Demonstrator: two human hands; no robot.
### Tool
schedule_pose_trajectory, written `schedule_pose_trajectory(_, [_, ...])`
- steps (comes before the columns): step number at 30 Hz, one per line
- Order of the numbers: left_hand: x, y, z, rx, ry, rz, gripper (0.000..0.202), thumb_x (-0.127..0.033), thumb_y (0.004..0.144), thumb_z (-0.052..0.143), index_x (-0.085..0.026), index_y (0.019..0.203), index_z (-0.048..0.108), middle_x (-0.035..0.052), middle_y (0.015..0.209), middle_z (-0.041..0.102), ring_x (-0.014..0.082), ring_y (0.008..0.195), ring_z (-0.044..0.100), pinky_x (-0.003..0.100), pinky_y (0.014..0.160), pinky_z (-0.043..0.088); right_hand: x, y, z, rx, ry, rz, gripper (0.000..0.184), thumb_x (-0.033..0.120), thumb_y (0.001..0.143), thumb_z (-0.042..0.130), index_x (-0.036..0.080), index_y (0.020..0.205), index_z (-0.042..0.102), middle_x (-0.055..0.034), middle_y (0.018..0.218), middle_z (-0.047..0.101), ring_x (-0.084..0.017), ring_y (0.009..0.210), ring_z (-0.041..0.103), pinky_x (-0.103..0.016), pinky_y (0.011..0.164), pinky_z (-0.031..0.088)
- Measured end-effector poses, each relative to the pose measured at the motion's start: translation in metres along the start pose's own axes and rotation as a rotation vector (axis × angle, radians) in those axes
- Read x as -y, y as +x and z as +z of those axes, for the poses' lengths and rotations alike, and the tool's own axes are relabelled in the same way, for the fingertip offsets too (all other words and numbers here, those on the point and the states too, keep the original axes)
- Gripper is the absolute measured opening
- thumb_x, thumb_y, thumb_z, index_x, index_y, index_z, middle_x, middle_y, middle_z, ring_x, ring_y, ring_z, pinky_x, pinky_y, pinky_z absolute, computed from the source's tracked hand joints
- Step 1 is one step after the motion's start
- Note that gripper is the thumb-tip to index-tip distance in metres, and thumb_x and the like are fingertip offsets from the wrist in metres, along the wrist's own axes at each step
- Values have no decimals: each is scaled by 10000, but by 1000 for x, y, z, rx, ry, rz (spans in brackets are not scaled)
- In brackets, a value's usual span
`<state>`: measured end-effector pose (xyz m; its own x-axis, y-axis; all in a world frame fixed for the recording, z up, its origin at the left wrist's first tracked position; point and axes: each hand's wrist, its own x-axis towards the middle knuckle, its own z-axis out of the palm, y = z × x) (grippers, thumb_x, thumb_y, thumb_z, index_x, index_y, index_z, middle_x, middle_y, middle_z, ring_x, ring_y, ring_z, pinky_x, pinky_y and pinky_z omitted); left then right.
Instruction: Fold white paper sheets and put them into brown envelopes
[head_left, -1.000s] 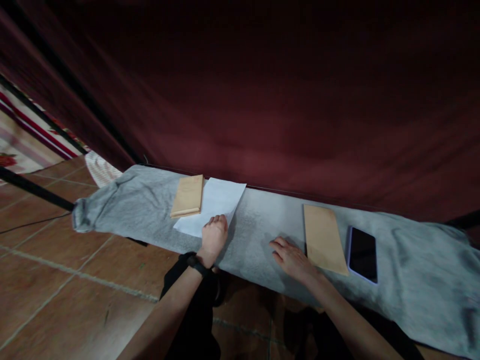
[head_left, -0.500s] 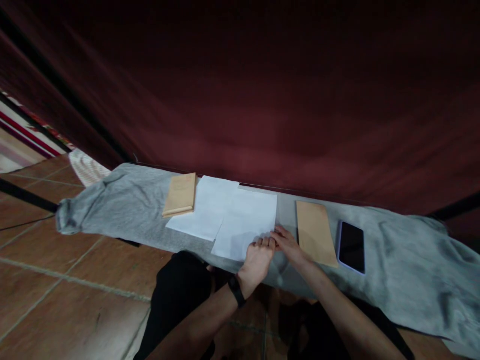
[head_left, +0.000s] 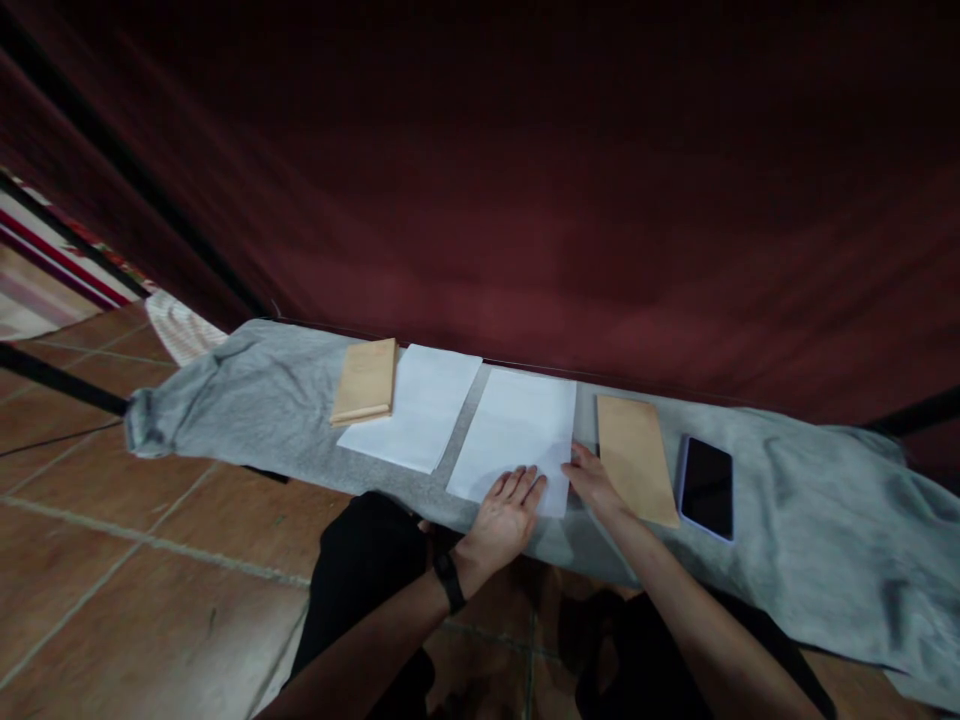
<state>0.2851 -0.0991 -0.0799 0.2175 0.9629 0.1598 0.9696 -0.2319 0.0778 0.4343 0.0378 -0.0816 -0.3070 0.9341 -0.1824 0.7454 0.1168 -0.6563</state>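
The left grip (head_left: 502, 520) lay spread flat on the paper (head_left: 519, 425), which ran lengthwise beyond it, leaning right; the right grip (head_left: 591, 480) touched its edge, pinch unclear, beside an envelope (head_left: 637, 458), contents hidden.

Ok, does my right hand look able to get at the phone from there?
Probably yes. Your right hand is at the right edge of the nearer white sheet, and the flat tan piece between it and the phone lies low, so nothing seems to block the way.
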Motion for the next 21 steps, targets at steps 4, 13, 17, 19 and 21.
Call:
schedule_pose_trajectory(4, [3,1,4,36,59,64,487,-202,1022,367,-133,1498,441,124,1581,455,224,1450,440,390,1204,294,-2,-5,-3,-3,-61,16,546,185,859,526,173,1403,564,-86,990,771,-237,838,733,-309,745,580])
schedule_pose_trajectory(13, [7,2,1,-10,-3,119,595,-489,1055,345,-94,1486,456,156,1559,477,270,1455,434,419,1208,290,-12,-8,18,-234,-248,-418,521,296,998,372,101,1468,484,-193,1419,580,-293,1339,536,-447,1117,460])
schedule_pose_trajectory(17, [9,10,6,-5,-1,34,509,-286,1037,345,-36,1462,471,185,1538,492,268,1444,452,414,1210,287,-11,-17,46,-131,-238,-494,551,345,1042,278,68,1462,502,-185,1504,524,-255,1416,468,-430,1195,384])
schedule_pose_trajectory(19, [12,11,12,-15,-5,26,531,-263,1010,372,-16,1474,449,195,1575,436,274,1484,389,425,1234,247,-10,-24,52,-122,-279,-519,586,374,1059,235,50,1478,485,-182,1550,476,-257,1460,410,-442,1227,327])
schedule_pose_trajectory(21, [14,12,17,-29,-16,32,572,-280,1000,386,-24,1511,399,189,1605,387,269,1519,321,442,1254,205,-9,-30,54,-126,-329,-513,624,407,1070,200,38,1507,448,-180,1584,432,-265,1488,366,-453,1242,290])
